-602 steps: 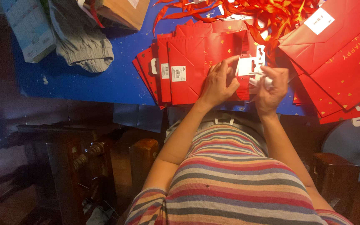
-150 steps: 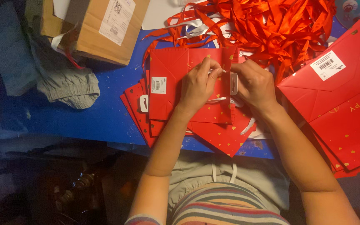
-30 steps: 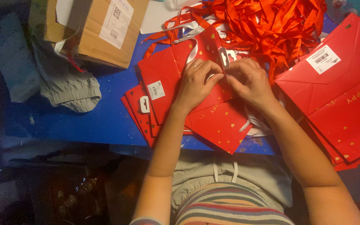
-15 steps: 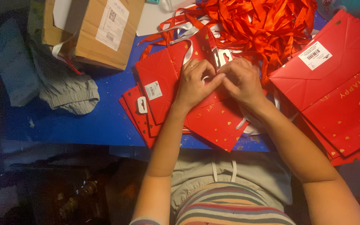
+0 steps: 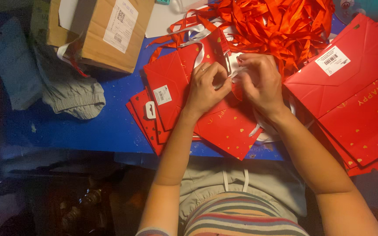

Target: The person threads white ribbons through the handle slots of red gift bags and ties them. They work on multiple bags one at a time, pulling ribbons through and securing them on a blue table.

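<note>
We're looking at a makeshift packing spot, likely at home: a blue bench (image 5: 88, 126) piled with flat red gift bags (image 5: 355, 100), a heap of orange-red ribbon (image 5: 285, 22) at top, a labelled cardboard box (image 5: 106, 30) upper left, grey folded clothing (image 5: 71, 94) beside it.

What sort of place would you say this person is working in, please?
Probably a home or small workshop packing table, not a factory line. Both hands work at a flat red gift bag on a blue table, beside a heap of orange-red ribbons, a cardboard box and grey folded clothing.
</note>
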